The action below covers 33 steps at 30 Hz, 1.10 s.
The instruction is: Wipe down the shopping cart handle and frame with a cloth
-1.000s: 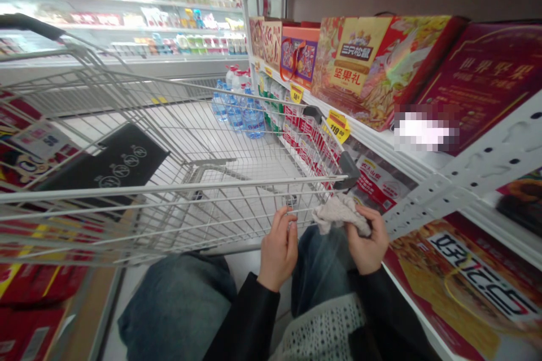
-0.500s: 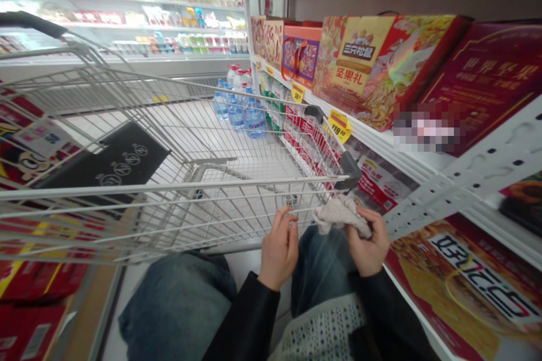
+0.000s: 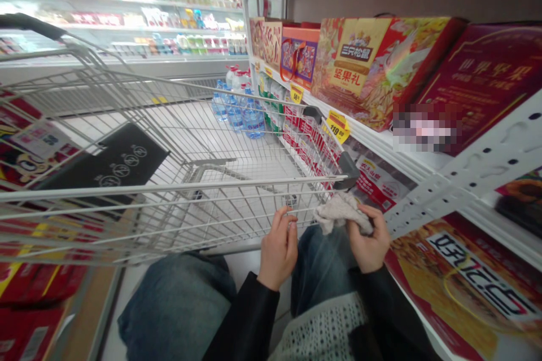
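A wire shopping cart [image 3: 178, 186] fills the left and middle of the view, tipped toward me, with a black card [image 3: 110, 163] lying against its mesh. My left hand [image 3: 279, 248] grips a low wire of the cart's near side, fingers curled round it. My right hand [image 3: 369, 240] is closed on a crumpled beige cloth [image 3: 339, 210], held against the cart's lower right corner just below the grey corner bumper [image 3: 348, 172]. My knees in blue jeans sit under both hands.
Shelves on the right carry large red gift boxes [image 3: 372, 62] with yellow price tags [image 3: 337, 125]. Water bottles [image 3: 241, 107] stand on the floor at the aisle's end. A chilled display [image 3: 127, 11] runs along the back. Red boxes [image 3: 29, 293] are stacked at left.
Almost nothing has moved. The cloth in my right hand has shifted very slightly against the cart corner.
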Available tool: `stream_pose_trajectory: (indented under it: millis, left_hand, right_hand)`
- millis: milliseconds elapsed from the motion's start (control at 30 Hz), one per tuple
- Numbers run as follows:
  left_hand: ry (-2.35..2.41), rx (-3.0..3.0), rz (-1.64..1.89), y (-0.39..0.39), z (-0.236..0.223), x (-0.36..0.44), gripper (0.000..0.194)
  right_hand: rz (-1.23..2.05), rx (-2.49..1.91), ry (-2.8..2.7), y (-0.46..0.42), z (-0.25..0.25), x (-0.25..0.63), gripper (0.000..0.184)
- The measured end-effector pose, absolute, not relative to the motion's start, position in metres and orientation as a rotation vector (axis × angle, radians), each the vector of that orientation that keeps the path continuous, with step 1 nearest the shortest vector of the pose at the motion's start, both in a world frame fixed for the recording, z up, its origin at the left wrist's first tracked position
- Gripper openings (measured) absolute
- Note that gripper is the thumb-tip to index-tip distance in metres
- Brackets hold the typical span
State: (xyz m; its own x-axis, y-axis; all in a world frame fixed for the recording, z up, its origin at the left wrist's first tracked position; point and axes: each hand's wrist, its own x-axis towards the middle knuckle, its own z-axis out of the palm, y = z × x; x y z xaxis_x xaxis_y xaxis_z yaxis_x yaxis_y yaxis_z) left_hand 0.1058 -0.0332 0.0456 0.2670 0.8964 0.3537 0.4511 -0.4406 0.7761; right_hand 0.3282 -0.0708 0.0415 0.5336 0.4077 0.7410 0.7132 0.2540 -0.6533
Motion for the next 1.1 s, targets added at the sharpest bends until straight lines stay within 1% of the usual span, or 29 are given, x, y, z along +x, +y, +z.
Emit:
stream_pose_trajectory:
  millis: [167, 400, 600, 667, 733, 833, 900, 1000, 1100]
  left_hand:
    - [1.203, 2.004, 1.081, -0.034, 0.046, 0.106, 0.031]
    - [1.207, 2.015, 1.092, -0.033, 0.046, 0.107, 0.029]
    - [1.212, 2.014, 1.077, -0.034, 0.048, 0.105, 0.031]
    - [1.211, 2.020, 1.078, -0.034, 0.048, 0.105, 0.031]
    - [1.215, 2.022, 1.085, -0.034, 0.047, 0.105, 0.032]
    - [1.221, 2.019, 1.088, -0.034, 0.046, 0.107, 0.031]
    - [1.218, 2.016, 1.094, -0.034, 0.045, 0.107, 0.031]
    - [1.219, 2.011, 1.099, -0.033, 0.045, 0.107, 0.031]
    - [1.216, 2.008, 1.083, -0.034, 0.045, 0.107, 0.031]
  right_hand:
    - [-0.369, -1.328, -1.061, -0.068, 0.059, 0.324, 0.023]
    - [-0.298, -1.368, -1.054, -0.066, 0.041, 0.327, 0.020]
    - [-0.401, -1.343, -1.040, -0.065, 0.052, 0.326, 0.022]
    - [-0.340, -1.376, -1.010, -0.064, 0.054, 0.328, 0.023]
    - [-0.210, -1.413, -0.988, -0.065, 0.050, 0.332, 0.026]
    - [-0.027, -1.408, -1.002, -0.068, 0.040, 0.336, 0.035]
    - [0.024, -1.370, -1.058, -0.071, 0.037, 0.336, 0.039]
    - [-0.044, -1.319, -1.158, -0.078, 0.048, 0.328, 0.033]
    - [-0.239, -1.272, -1.202, -0.085, 0.074, 0.313, 0.027]
